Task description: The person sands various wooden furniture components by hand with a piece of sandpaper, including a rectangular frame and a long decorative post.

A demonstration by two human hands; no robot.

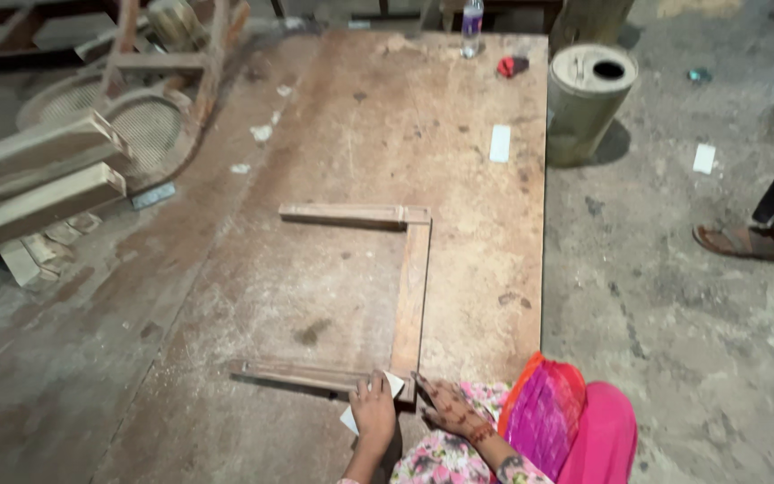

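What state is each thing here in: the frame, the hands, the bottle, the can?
Wooden frame: three-sided, lying flat on the board, far-left side open.
Left hand: pressing a white sheet onto the frame's near rail.
Right hand: fingers spread, flat by the frame's corner.
Plastic bottle: upright, capped.
Metal can: upright, hole in its top open.

Count of visible items: one three-sided wooden frame (pixel 409 296); one large flat wooden board (pixel 351 134); one clear plastic bottle (pixel 472 27); one cylindrical metal can (pixel 589 103); two bare hands, left (pixel 374 410) and right (pixel 448 408); one white sandpaper piece (pixel 393 384); two stacked wooden beams (pixel 42 175).
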